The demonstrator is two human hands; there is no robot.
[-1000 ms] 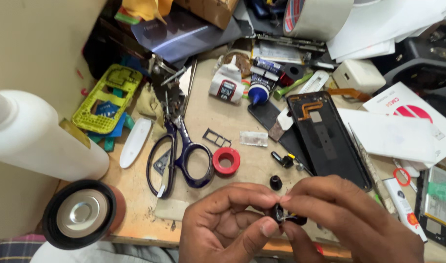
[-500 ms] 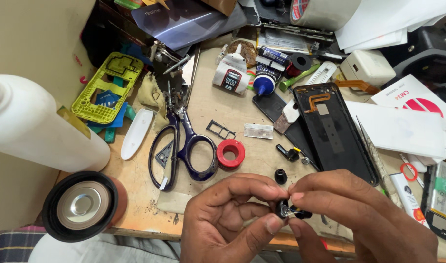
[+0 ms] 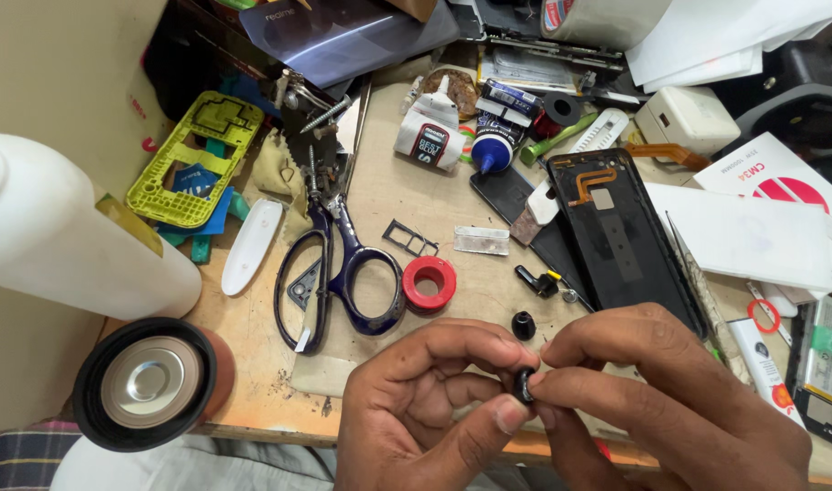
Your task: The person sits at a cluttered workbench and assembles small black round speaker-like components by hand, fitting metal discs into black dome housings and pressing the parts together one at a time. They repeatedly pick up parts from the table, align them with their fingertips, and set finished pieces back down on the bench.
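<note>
Both of my hands meet at the near edge of a cluttered workbench. My left hand and my right hand pinch one small black round part between thumbs and fingertips; most of it is hidden by the fingers. A similar small black cap lies on the bench just above my fingers. Further up lies another small black piece with a yellow tip. An opened black phone back with an orange flex strip lies above my right hand.
Blue-handled scissors and a red tape roll lie left of centre. A white bottle and a round black-rimmed metal lid stand at the left. Glue tubes, a yellow-green phone frame, papers and boxes crowd the back and right.
My hands stay together on the small black part, fingers shifting slightly around it. The view has drifted so the bench objects sit a little lower in the frame.
</note>
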